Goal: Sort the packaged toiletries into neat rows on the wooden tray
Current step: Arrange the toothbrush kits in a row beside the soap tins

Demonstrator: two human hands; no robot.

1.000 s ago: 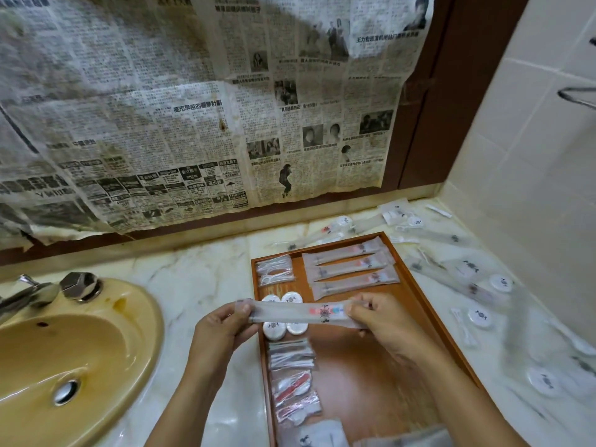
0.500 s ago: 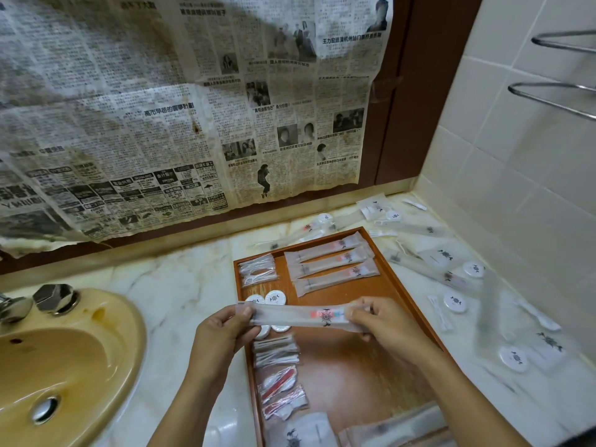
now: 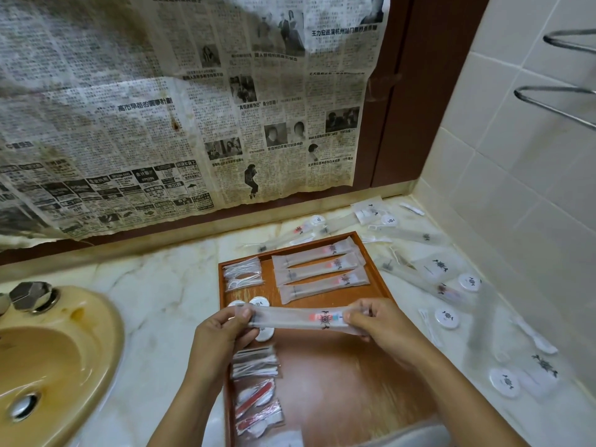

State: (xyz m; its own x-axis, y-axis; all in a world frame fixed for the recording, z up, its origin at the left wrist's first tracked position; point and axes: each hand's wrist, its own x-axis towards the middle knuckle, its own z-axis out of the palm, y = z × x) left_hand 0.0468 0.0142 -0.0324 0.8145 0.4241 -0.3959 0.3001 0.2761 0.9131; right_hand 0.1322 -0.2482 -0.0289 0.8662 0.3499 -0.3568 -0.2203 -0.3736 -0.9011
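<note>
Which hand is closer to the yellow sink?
Left. The left hand grips the long packet's end nearest the sink; the right hand grips the far end, over the tray.

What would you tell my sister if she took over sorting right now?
Left hand and right hand each pinch one end of a long toothbrush packet, held level above the wooden tray.
Done: three long packets lie in a row at the tray's far end; small packets line its left side.
Left: lay this packet below those three, then bring in the loose packets on the counter to the right.
</note>
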